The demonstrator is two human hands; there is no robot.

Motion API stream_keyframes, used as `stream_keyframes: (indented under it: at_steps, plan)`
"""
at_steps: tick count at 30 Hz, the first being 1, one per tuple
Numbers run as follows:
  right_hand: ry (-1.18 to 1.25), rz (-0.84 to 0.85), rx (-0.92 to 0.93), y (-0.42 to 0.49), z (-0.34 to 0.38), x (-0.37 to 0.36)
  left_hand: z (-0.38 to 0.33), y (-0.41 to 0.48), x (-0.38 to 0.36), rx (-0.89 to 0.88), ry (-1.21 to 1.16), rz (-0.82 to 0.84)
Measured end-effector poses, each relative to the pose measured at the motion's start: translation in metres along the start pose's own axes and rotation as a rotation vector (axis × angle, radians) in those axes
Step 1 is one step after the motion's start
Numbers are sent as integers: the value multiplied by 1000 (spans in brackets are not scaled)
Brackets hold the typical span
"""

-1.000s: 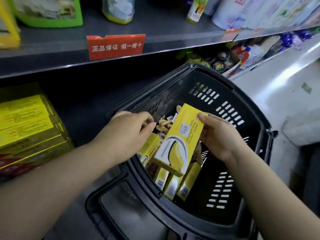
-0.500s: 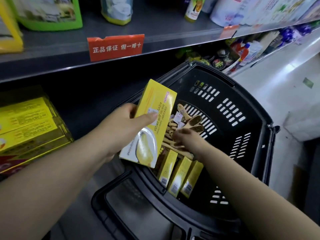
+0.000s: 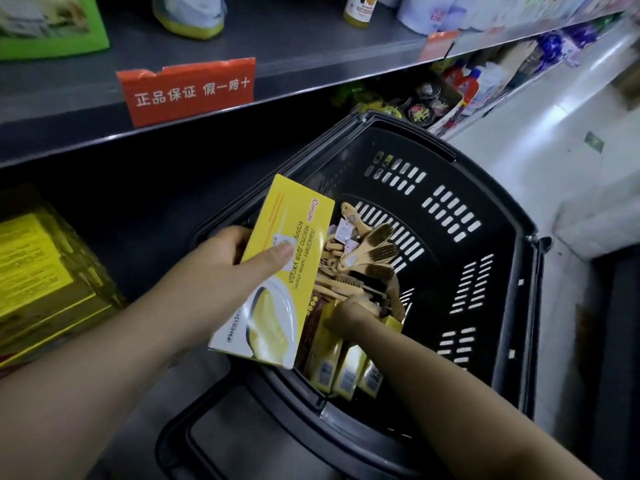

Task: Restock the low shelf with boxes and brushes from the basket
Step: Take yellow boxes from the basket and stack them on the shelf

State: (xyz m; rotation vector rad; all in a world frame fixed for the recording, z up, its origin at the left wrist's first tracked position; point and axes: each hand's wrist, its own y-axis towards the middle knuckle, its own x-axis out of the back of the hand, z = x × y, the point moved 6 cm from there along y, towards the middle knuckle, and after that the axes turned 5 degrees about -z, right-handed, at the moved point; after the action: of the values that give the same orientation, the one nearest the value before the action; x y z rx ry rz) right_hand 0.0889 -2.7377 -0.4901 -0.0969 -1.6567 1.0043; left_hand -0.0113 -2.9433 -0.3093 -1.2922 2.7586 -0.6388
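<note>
Head view, stock aisle, items as seen.

1. Left grip: a bare hand, thumb pressed on the printed front and fingers curled behind, pinching a yellow box. The box is lifted clear and tilted, over the near-left rim of the basket, with its lower corner above the packed goods.
2. Right grip: a bare hand reaching down into the basket, fingers buried between the upright boxes and the brush pile. I cannot tell whether it is pressed together on anything.
3. Shopping basket: black plastic with slotted walls, standing on the floor against the shelving, its handle folded toward me.
4. Upright boxes: a row of yellow cartons standing on end along the near wall of the basket, barcodes facing up.
5. Brushes: a loose heap with wooden handles and dark bristles, some with paper tags, lying just behind the row of cartons.
6. Low shelf: a dark recess left of the basket, with stacked yellow boxes at its left end.
7. Upper shelf: grey metal, carrying a red label with white characters on its front edge, a green package and a bottle.
</note>
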Motion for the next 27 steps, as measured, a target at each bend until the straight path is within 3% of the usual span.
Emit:
stream_keyframes:
  at_steps: [8, 13, 17, 21, 27]
  plan:
    - [788, 6, 160, -39, 8, 78, -2, 0, 0, 2, -11, -26]
    - [1145, -50, 384, -97, 22, 122, -1, 0, 1, 9, -33, -72]
    - [1410, -38, 426, -138, 23, 130, 2, -2, 5, 29, -94, -114]
    - [1469, -35, 365, -156, 25, 125, 6, -10, 7, 34, -136, -117]
    - [1411, 157, 546, -186, 62, 113, 19, -30, 12, 82, -165, -129]
